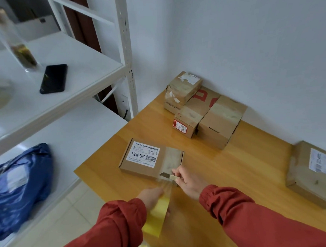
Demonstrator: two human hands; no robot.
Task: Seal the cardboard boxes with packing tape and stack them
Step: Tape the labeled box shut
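Both arms in red sleeves reach forward over the near left corner of the tabletop (238,166). The left hand (151,196) is low at the near edge, knuckles up, its fingers curled round a yellow tape roll (157,216) that hides most of them. A clear strip of tape (165,186) runs from the roll up to the near right corner of a flat box (151,159). The right hand (190,183) sits just beside that corner, palm turned left. Its thumb and fingers pinch a small knife (168,176), whose blade points left across the strip where it meets the box.

The flat box lies near the left corner with its white label facing up, and tape already covers its right end. A cluster of sealed boxes (205,112) stands at the far edge against the wall, with a smaller one on top at the back. Another box (314,172) stands alone along the right side by the wall.

A wide stretch of wood lies between the flat box and both groups. To the left, close to the tabletop's left edge, a white shelf (89,70) carries a phone (54,79). A blue bag (18,187) lies on the level below.
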